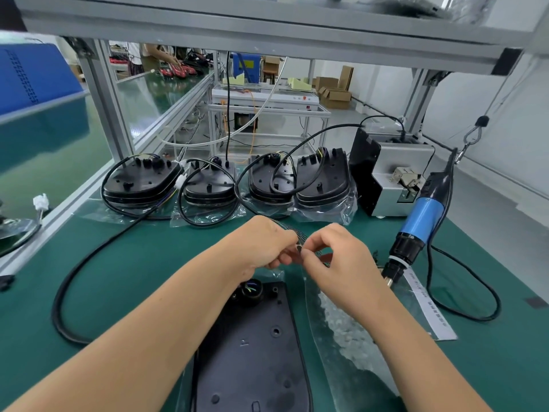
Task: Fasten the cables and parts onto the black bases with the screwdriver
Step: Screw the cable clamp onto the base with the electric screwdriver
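Observation:
A black base (252, 349) lies flat on the green mat in front of me, with a round socket and coloured wire ends (251, 288) at its far end. Above it my left hand (261, 245) and my right hand (335, 254) meet, both pinching a small dark part (300, 248) on a strip of mesh-like material. A thick black cable (89, 263) loops across the mat at the left. The blue and black electric screwdriver (416, 230) hangs on its hook at the right, tip near the mat, touched by neither hand.
Several black bases with coiled cables (225, 182) sit in clear bags along the back of the mat. A grey screw feeder box (392, 176) stands back right. A clear bag of small white parts (347, 331) lies right of the base. An aluminium frame rail (59, 209) borders the left.

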Demonstrator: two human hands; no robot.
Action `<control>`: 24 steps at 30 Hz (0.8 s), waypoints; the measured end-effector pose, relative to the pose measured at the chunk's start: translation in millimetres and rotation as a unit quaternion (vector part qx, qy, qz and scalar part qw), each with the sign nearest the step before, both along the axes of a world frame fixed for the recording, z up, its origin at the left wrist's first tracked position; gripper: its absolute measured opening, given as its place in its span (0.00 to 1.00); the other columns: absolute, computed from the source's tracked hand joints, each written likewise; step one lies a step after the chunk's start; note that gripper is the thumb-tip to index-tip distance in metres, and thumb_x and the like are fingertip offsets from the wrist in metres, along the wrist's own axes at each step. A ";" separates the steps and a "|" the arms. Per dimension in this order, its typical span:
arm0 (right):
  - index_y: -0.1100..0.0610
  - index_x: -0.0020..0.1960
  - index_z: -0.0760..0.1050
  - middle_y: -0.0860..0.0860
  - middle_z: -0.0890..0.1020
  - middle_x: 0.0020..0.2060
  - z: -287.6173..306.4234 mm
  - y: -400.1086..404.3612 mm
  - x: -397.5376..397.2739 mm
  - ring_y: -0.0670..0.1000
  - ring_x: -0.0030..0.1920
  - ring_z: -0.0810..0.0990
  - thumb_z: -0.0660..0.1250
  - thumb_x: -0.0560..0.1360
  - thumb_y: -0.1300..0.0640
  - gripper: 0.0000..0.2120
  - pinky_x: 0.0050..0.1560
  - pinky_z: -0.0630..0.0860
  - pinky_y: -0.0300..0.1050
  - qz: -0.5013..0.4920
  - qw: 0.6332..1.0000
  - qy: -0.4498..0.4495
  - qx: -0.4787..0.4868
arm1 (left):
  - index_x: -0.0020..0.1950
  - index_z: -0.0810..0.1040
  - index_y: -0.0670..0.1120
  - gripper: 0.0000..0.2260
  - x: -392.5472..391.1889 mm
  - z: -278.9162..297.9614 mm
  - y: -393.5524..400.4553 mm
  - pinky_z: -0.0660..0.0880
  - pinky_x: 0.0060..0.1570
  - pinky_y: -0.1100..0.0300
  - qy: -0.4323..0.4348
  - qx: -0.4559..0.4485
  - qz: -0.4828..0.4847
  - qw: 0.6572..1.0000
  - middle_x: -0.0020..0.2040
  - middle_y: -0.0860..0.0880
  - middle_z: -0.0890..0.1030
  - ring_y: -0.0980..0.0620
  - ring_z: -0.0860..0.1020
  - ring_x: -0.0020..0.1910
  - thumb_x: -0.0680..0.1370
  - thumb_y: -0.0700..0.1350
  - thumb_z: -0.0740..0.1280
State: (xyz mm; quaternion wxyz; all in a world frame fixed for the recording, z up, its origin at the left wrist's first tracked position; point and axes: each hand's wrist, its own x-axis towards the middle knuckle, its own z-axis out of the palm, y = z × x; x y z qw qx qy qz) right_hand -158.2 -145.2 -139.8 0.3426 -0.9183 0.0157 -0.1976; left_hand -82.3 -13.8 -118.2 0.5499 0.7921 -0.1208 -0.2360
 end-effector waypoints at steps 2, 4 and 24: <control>0.49 0.38 0.77 0.43 0.78 0.41 2.1 -2.0 -4.1 0.41 0.41 0.77 0.69 0.74 0.59 0.08 0.42 0.73 0.33 0.013 0.997 0.008 0.070 | 0.31 0.81 0.46 0.15 2.2 -0.8 3.5 0.70 0.29 0.66 -0.034 0.029 -0.016 0.999 0.31 0.52 0.83 0.57 0.75 0.30 0.77 0.41 0.63; 0.50 0.37 0.79 0.42 0.80 0.35 4.4 -5.0 -8.3 0.40 0.34 0.76 0.70 0.74 0.60 0.08 0.37 0.71 0.30 0.033 0.991 0.028 0.128 | 0.32 0.82 0.46 0.15 5.2 -3.1 8.6 0.70 0.29 0.66 -0.074 0.064 -0.021 0.995 0.34 0.53 0.84 0.57 0.76 0.32 0.78 0.44 0.64; 0.51 0.43 0.81 0.42 0.78 0.40 -7.4 9.3 3.2 0.44 0.43 0.78 0.75 0.71 0.56 0.03 0.43 0.76 0.45 -0.050 0.993 -0.076 -0.072 | 0.35 0.81 0.45 0.10 7.2 -6.1 7.3 0.64 0.31 0.62 0.084 -0.036 0.018 0.996 0.35 0.49 0.84 0.55 0.75 0.29 0.75 0.45 0.66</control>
